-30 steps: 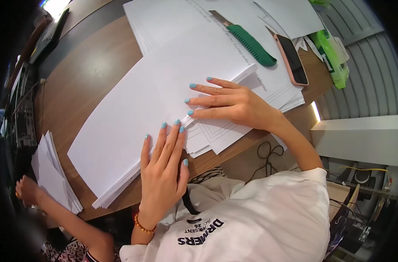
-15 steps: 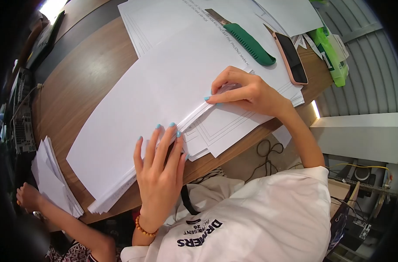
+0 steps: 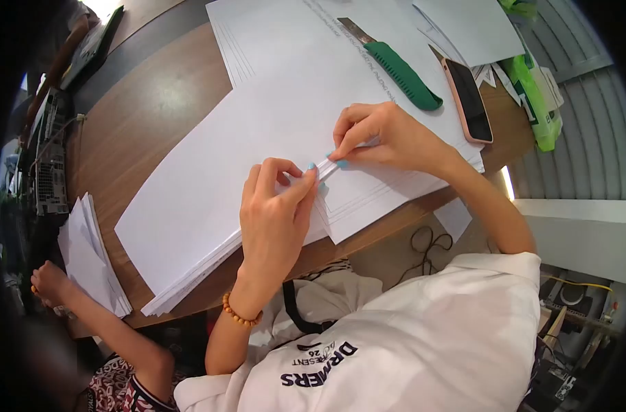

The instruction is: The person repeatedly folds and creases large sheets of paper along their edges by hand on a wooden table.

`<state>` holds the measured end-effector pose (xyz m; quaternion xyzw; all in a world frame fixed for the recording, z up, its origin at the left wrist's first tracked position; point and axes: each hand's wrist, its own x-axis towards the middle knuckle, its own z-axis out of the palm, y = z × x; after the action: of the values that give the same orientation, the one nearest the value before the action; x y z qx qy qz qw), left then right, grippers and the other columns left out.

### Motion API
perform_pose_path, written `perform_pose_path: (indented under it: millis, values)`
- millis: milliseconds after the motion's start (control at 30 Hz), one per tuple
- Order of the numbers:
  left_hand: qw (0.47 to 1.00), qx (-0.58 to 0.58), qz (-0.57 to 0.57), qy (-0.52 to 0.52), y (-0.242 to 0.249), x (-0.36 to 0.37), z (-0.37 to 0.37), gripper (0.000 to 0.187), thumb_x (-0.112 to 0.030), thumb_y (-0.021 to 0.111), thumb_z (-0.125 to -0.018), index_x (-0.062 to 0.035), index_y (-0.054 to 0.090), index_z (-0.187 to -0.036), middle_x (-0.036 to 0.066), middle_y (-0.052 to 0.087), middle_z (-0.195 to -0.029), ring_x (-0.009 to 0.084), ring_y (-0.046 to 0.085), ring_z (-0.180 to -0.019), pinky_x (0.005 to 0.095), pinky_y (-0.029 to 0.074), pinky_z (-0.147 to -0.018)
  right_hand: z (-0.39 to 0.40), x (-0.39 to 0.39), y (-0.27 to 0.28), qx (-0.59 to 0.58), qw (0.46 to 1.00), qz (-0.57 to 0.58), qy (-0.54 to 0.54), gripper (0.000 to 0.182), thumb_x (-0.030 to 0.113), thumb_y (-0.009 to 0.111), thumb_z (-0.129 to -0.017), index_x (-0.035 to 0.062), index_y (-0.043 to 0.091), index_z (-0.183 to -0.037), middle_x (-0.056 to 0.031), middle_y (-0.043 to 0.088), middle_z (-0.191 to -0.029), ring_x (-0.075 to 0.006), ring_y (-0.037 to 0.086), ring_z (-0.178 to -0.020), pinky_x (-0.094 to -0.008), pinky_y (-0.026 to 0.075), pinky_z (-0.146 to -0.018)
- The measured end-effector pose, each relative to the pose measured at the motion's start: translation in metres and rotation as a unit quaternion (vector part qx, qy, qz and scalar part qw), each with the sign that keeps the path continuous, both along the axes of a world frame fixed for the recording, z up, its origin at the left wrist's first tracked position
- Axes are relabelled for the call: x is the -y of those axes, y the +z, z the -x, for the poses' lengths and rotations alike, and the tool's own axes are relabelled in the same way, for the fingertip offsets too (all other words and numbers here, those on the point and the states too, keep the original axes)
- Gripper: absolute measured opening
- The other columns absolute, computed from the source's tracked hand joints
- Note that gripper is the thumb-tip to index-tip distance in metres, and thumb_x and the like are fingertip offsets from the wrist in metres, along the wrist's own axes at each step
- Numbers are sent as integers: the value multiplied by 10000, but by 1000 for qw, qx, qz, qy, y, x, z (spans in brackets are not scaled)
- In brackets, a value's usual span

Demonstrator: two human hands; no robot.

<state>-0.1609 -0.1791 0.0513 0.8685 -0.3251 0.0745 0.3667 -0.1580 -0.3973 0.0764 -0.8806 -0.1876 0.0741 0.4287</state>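
A large white sheet of paper point(image 3: 189, 178) lies across the table, its near edge folded into a narrow strip. My left hand point(image 3: 275, 202) pinches that folded edge between thumb and fingers. Close by on the same edge, my right hand point(image 3: 374, 137) pinches too, its fingertips a short way from the left ones. Under the fold, sheets with printed border lines point(image 3: 374, 192) show. Beyond my right hand a green-handled knife point(image 3: 403, 75) with its blade out lies on the paper, and a phone point(image 3: 468, 99) rests to its right.
A stack of folded papers point(image 3: 92, 254) sits at the table's left, near another person's hand point(image 3: 50, 283). A green plastic package point(image 3: 532, 103) stands at the far right. The wooden table's near edge point(image 3: 368, 230) runs just in front of me. A black cable point(image 3: 429, 247) lies below.
My left hand has gone from lying flat on the fold to pinching it, moving up and right towards my right hand. My right hand keeps its pinch. The view has shifted slightly.
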Motion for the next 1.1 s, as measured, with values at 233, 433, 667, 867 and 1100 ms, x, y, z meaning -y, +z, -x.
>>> perform_pose_path:
  millis: [233,433,667,867,1100]
  values:
    - [997,-20,68,8,-4,-1,0,228,-13,699,-754,-86,724,-968,48,564,-813,165,509,-690,284,431,-599,-12,23,15,-35,995,51,-78,100,75,723,-701,64,714,-800,-28,641,-878,-145,572,-812,-273,451,-756]
    - [999,21,28,9,-3,3,2,153,-13,694,-750,-56,708,-896,45,550,-791,183,509,-694,308,431,-570,-30,44,27,-15,989,148,-13,152,98,689,-733,81,708,-883,-29,648,-865,-157,577,-824,-289,458,-754]
    - [985,164,-52,-5,-6,1,-2,173,-16,678,-774,-43,674,-944,44,573,-789,180,536,-685,316,440,-587,7,22,1,407,888,195,91,386,88,740,-661,61,636,-1031,-38,639,-962,-204,613,-878,-339,522,-752]
    - [980,171,-81,-56,3,-7,-18,197,-72,674,-780,-41,659,-974,32,591,-860,187,564,-749,325,447,-672,-1,15,-19,403,904,141,25,287,53,732,-651,56,662,-929,-26,625,-875,-203,611,-821,-314,525,-697]
    - [958,248,-98,-101,-10,-6,-16,179,-82,651,-786,0,645,-944,32,546,-823,152,536,-744,290,408,-603,-1,22,-15,410,900,120,84,276,50,734,-650,47,667,-917,-34,634,-892,-212,618,-839,-312,527,-699]
